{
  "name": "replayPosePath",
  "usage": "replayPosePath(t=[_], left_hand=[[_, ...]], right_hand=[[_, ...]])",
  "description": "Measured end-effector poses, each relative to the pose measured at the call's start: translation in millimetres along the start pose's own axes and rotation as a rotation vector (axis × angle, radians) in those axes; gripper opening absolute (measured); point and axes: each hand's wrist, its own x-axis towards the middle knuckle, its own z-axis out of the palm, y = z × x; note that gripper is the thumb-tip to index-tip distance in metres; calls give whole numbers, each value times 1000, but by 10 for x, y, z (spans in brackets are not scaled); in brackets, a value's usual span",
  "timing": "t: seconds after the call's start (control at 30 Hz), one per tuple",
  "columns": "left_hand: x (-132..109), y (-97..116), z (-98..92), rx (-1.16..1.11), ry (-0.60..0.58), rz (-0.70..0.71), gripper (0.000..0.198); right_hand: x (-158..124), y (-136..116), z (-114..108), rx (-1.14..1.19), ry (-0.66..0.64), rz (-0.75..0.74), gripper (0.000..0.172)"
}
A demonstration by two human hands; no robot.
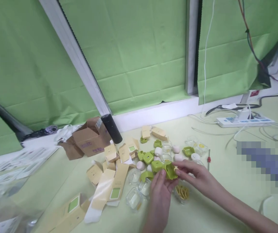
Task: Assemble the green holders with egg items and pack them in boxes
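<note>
Green plastic sat in the left hand (160, 187): its thumb and fingers held an open case (171, 171) from the near side. Thumb and fingers drawn close together, the right hand (192, 172) pinched a small pale-yellow piece (175, 169) at the case's right edge. Just below the right hand, yellow rings (182, 192) lay in a clear container on the tabletop (226, 165). Left of the left hand stood clear cases (133, 198), and farther out that way lay beige cartons (68, 210), some opened flat. Just beyond both hands, green shells (148, 158) were crowded among rounded white and pale-pink pieces (140, 165). Past these, to the left hand's far left, were a black cylinder (111, 128) and a brown cardboard box (90, 139); beyond the right hand lay a white power strip (246, 122). Green blinds (139, 48) hung farthest away.
</note>
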Motion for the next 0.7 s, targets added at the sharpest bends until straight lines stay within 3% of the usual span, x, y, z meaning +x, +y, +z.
replayPosePath(t=[0.13, 0.27, 0.47, 0.7], left_hand=[[17, -42, -7, 131, 72, 10, 32], [28, -87, -10, 256, 104, 43, 42], [8, -102, 37, 306, 65, 136, 34], [53, -90, -11, 333, 62, 234, 30]], right_hand=[[-45, -48, 40, -92, 63, -50, 12], [-74, -116, 65, -101, 121, -51, 15], [-117, -110, 110, -117, 194, -122, 16], [-129, -71, 83, -89, 40, -165, 20]])
